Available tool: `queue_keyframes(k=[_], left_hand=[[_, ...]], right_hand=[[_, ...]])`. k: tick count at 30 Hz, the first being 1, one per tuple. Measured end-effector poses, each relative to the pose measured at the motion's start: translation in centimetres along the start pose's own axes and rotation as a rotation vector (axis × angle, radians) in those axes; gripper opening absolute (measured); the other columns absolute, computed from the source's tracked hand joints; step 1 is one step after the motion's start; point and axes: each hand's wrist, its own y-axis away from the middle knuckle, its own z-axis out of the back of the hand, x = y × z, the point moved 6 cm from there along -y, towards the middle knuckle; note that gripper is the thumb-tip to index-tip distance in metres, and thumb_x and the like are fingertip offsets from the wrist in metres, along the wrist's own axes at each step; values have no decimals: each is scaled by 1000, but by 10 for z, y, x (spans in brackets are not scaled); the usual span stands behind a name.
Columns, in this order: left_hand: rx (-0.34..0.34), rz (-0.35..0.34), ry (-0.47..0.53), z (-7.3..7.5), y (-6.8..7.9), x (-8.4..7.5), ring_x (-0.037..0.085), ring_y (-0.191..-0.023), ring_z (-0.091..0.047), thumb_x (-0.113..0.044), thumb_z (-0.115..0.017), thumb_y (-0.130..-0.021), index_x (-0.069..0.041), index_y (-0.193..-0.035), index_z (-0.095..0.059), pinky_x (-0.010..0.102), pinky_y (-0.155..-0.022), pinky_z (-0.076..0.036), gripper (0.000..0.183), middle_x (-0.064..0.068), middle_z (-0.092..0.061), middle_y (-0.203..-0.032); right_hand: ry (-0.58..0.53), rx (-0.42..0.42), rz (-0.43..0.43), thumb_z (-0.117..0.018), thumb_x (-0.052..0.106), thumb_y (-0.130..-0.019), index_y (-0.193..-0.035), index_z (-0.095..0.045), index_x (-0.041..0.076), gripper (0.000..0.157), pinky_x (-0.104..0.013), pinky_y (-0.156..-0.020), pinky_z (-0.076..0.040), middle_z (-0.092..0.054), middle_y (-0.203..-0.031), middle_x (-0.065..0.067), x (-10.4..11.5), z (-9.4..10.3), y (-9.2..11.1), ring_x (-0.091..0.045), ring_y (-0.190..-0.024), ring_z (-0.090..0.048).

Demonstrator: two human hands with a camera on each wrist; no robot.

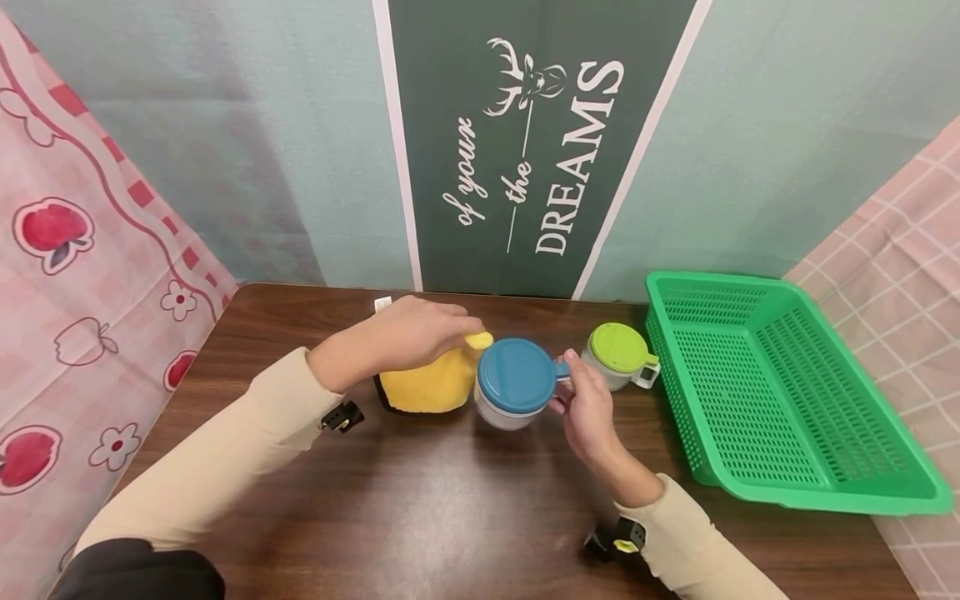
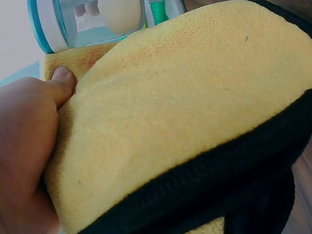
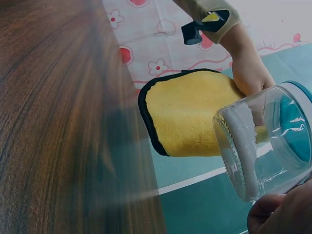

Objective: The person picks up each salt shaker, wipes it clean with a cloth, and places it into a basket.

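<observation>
My left hand (image 1: 416, 333) grips a yellow cloth (image 1: 427, 387) with black edging, its thumb on the near face in the left wrist view. The cloth hangs beside a clear glass jar (image 1: 510, 417) with a blue lid (image 1: 517, 375). By its handle, my right hand (image 1: 588, 408) holds this jar. A white substance (image 3: 241, 131) lies inside, near the jar's base. Part of the cloth reaches up beside the lid; whether it touches the glass is unclear. Most of my left fingers are hidden behind the cloth.
A second jar with a lime-green lid (image 1: 618, 347) stands just beyond my right hand. Right of it, a green plastic basket (image 1: 682, 417) sits on the brown wooden table (image 1: 420, 517). Printed curtains (image 1: 315, 167) rise along the table's back and sides.
</observation>
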Motion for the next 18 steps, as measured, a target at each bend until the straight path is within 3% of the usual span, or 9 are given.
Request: queue_keyframes(k=[11, 18], left_hand=[[0, 37, 49, 0, 10, -3, 14, -69, -56, -21, -62, -102, -23, -113, -67, 30, -54, -42, 12, -7, -65, -99], [-49, 8, 53, 1, 14, -6, 11, -67, -54, -20, -63, -101, -24, -110, -67, 29, -53, -41, 10, -9, -62, -93]], right_hand=[[-1, -14, -1, -35, 29, -111, -70, -56, 19, 47, -19, -53, -38, -51, -69, 6, 3, 2, 0, -11, -58, -43], [12, -19, 3, -35, 29, -111, -70, -54, 19, 46, -19, -52, -38, -50, -68, 6, 4, 2, 0, -12, -57, -41]])
